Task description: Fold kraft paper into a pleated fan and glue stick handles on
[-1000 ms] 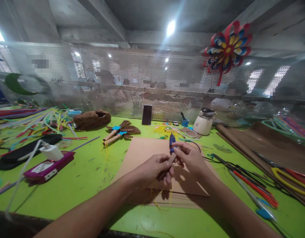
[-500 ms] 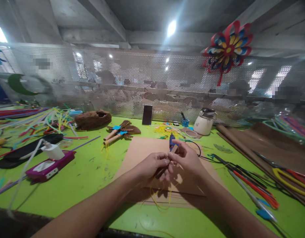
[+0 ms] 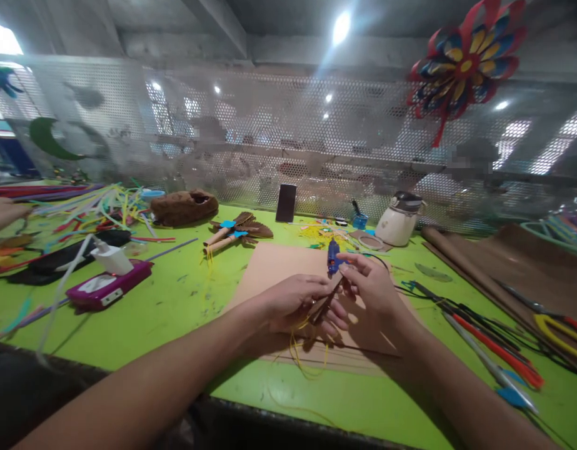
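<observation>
Over a cardboard sheet (image 3: pixel 260 275), my left hand (image 3: pixel 297 303) closes around a slim brown folded piece (image 3: pixel 322 305), its exact kind partly hidden by the fingers. My right hand (image 3: pixel 370 281) pinches the upper end of that piece between thumb and fingers. Yellow strings (image 3: pixel 295 350) dangle below my left hand onto the sheet. Just behind my right hand is a blue glue gun (image 3: pixel 334 256), close to the fingers. Farther back lie tan rolled tubes (image 3: pixel 217 239) with blue bands, brown feather-like pieces (image 3: pixel 255 229) and yellow threads.
On the left are a purple power strip (image 3: pixel 105 290) with a white charger (image 3: pixel 112 257), and colourful pipe cleaners (image 3: pixel 100 206). A phone (image 3: pixel 286 203) and a white kettle (image 3: pixel 398 220) stand at the back. Right lie yellow-handled scissors (image 3: pixel 555 334), cables and brown sheeting (image 3: pixel 499 269).
The view has tilted down and shifted left. Both hands still hold the brown piece, which my fingers have turned so that more of its length shows. A tan shape has come in at far left.
</observation>
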A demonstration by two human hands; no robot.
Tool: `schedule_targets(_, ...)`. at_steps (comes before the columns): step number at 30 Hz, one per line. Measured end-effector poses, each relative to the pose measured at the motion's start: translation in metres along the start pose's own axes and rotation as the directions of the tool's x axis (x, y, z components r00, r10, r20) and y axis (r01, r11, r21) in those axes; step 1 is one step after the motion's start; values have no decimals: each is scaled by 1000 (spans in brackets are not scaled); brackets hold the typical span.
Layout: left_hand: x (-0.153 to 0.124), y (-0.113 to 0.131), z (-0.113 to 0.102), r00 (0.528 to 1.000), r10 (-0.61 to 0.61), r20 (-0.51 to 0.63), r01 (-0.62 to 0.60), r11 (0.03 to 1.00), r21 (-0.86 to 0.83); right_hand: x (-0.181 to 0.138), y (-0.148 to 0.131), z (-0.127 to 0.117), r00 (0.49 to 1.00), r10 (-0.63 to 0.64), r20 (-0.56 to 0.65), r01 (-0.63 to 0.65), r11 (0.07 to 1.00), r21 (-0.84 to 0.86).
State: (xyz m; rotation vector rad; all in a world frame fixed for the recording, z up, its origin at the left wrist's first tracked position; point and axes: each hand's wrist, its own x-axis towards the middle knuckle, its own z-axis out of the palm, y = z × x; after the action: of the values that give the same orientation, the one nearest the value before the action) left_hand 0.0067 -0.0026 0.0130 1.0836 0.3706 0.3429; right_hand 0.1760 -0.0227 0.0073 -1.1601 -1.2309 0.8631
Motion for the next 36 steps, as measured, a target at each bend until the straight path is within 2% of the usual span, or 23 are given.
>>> schedule_targets(3, 3, -3, -5, 1000, -30, 10, 30, 999, -34, -2, 0, 2, 999, -13, 47, 13, 1000, -19)
schedule_targets(6, 4, -6, -8, 1000, -11, -14, 10, 999, -52, -4, -1, 7, 992, -57, 108, 66, 995, -79)
schedule_targets(8, 4, -5, -9, 999, 29, -44, -31, 998, -51, -5, -1, 9, 993, -89, 78, 97, 989, -108)
schedule_targets(10, 3, -2, -9, 986, 101, -131, -106, 994, -31, -5, -3, 9, 992, -129, -1, 127, 982, -139)
schedule_targets(12, 2, 2, -11, 950, 164, -264, -170, 985, 1, -7, -7, 9, 981, -176, -75, 159, 969, -190)
schedule_targets(14, 2, 7, -14, 892, 229, -390, -238, 971, 25, -12, -11, 12, 976, -205, -77, 182, 954, -240)
schedule_targets(17, 2, 13, -20, 807, 337, -485, -355, 933, 56, -22, -14, 22, 989, -142, 32, 146, 965, -217)
schedule_targets(19, 2, 15, -22, 757, 383, -530, -402, 912, 84, -29, -11, 32, 990, -44, 132, 59, 992, -115)
schedule_targets(21, 1, 17, -23, 716, 412, -563, -428, 897, 112, -35, -6, 41, 975, 35, 217, -34, 999, -7)
schedule_targets(23, 0, 17, -21, 690, 448, -568, -449, 881, 150, -38, -1, 48, 958, 60, 282, -73, 997, 38)
schedule_targets(27, -1, 16, -15, 679, 484, -552, -449, 868, 209, -42, 2, 54, 945, 115, 305, -149, 985, 90)
schedule_targets(31, 0, 13, -8, 689, 446, -571, -420, 888, 186, -43, 7, 56, 932, 238, 274, -296, 935, 196)
schedule_targets(34, 0, 11, -5, 734, 409, -543, -411, 903, 125, -43, 7, 56, 919, 296, 262, -367, 884, 289)
schedule_targets(36, -1, 10, -5, 774, 406, -486, -401, 908, 120, -41, 5, 54, 930, 277, 241, -345, 886, 309)
